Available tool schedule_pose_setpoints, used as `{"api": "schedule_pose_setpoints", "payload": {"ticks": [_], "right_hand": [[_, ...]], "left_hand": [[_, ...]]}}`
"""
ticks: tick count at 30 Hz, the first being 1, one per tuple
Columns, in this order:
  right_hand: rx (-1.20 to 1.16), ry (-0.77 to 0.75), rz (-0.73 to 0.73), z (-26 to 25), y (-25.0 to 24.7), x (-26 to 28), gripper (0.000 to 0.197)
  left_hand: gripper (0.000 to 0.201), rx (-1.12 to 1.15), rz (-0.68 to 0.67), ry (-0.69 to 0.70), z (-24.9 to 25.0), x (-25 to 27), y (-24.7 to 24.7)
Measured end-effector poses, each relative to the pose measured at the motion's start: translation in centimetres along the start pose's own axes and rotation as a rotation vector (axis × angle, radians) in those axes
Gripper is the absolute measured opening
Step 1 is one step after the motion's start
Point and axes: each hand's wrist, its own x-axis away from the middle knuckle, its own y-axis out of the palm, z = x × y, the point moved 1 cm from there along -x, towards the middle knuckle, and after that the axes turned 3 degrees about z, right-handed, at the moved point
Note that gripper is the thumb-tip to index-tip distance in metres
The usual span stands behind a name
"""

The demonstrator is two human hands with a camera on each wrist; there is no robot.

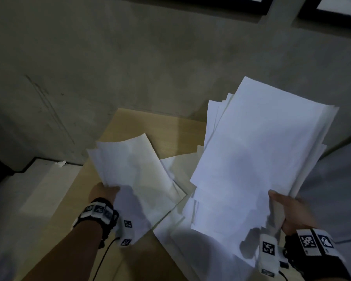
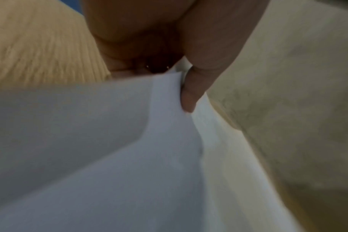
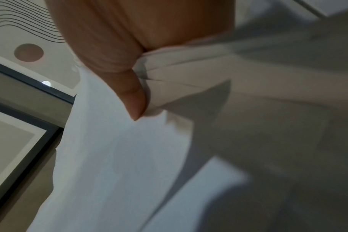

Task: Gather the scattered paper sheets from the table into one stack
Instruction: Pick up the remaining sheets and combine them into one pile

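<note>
Hands both clamped | left hand (image 1: 103, 192) pinches small white paper sheaf (image 1: 134, 175) | right hand (image 1: 292, 209) grips thick white paper bundle (image 1: 257, 151), raised for merging | loose white sheets (image 1: 190, 246) below on tan wooden surface (image 1: 146, 122)

Paper sheets (image 1: 257, 151) hide both hands' fingers in the head view.

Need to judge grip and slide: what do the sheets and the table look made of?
Sheets: thin plain white paper, matte; they curl and bend where the right hand and left hand pinch them. Table: light tan, likely wood or wood-look laminate; faint grain streaks in the left wrist view, smooth, low sheen.
</note>
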Motion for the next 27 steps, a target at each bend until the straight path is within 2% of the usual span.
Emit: {"api": "schedule_pose_setpoints", "payload": {"ticks": [3, 5, 7, 8, 10, 12, 14, 16, 18, 20, 22, 25, 27], "right_hand": [[0.043, 0.025, -0.002, 0.0, 0.2, 0.5, 0.011], [0.091, 0.037, 0.000, 0.0, 0.8, 1.2, 0.011], [0.117, -0.007, 0.010, 0.0, 1.6, 1.9, 0.012], [0.138, -0.018, 0.008, 0.0, 2.1, 2.4, 0.019], [0.204, -0.043, 0.012, 0.0, 3.1, 3.5, 0.019], [0.242, -0.060, -0.012, -0.5, 4.2, 5.0, 0.014], [0.216, -0.065, -0.069, -1.1, 5.3, 6.1, 0.013], [0.200, -0.074, -0.112, -1.2, 6.2, 6.3, 0.023], [0.225, -0.073, -0.158, -1.4, 6.8, 6.7, 0.025], [0.201, -0.057, -0.205, -1.4, 7.3, 7.2, 0.019], [0.202, -0.044, -0.239, -1.6, 7.5, 7.6, 0.008], [0.180, -0.057, -0.315, -2.0, 8.2, 7.9, 0.013], [0.128, -0.062, -0.348, -1.9, 8.5, 7.6, 0.022]], "left_hand": [[0.031, 0.197, -0.006, 0.106, 1.8, 1.7, -2.7], [0.028, 0.356, 0.014, 0.237, 4.3, 3.9, -5.0], [0.025, 0.400, -0.003, 0.426, 7.3, 7.0, -7.7], [0.022, 0.406, -0.023, 0.541, 8.6, 8.7, -9.1], [0.024, 0.491, -0.083, 0.721, 10.9, 12.1, -11.5], [0.026, 0.656, -0.199, 0.797, 12.6, 14.9, -12.8], [0.034, 0.802, -0.314, 0.819, 13.6, 16.5, -13.1], [0.052, 0.891, -0.415, 0.826, 14.1, 17.2, -12.7], [0.064, 0.867, -0.413, 0.811, 14.4, 17.7, -11.7], [0.046, 0.852, -0.396, 0.762, 14.2, 16.9, -10.1], [0.031, 0.826, -0.413, 0.656, 13.5, 15.6, -8.2], [0.018, 0.658, -0.397, 0.572, 12.5, 13.9, -5.3], [0.011, 0.528, -0.378, 0.580, 11.9, 13.4, -3.7]]}}
